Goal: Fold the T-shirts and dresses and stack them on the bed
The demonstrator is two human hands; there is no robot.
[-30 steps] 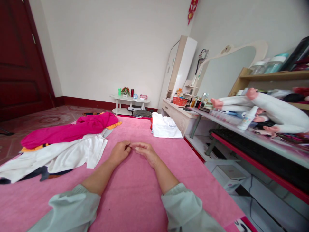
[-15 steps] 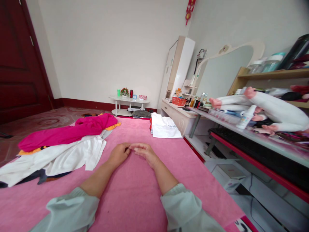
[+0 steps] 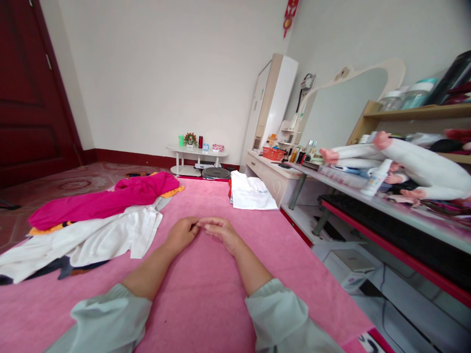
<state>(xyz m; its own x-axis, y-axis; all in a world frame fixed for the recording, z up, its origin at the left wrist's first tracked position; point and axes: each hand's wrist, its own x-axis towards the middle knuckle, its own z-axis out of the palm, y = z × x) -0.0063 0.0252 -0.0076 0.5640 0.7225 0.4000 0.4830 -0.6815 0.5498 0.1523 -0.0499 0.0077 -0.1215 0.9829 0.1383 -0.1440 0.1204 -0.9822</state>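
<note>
My left hand [image 3: 182, 234] rests over the pink cloth [image 3: 206, 294], loosely bent, with a small gap between thumb and fingers. Its fingertips meet those of my right hand [image 3: 223, 235], whose fingers reach out to the left with the thumb slightly apart. I see nothing held in either hand. To the left lies a loose pile with a magenta garment [image 3: 106, 201] over orange cloth and a white garment [image 3: 106, 238] with dark fabric under it. Beyond my right hand sits a folded white garment [image 3: 253, 192] with small blue print, red fabric showing at its left edge.
At the right stands a desk [image 3: 397, 215] with a spray bottle [image 3: 378, 177] and doll-like limbs [image 3: 423, 162] on it. A dressing table [image 3: 270, 169] with a mirror [image 3: 342, 108] is behind it. A low white table [image 3: 198, 151] stands by the far wall.
</note>
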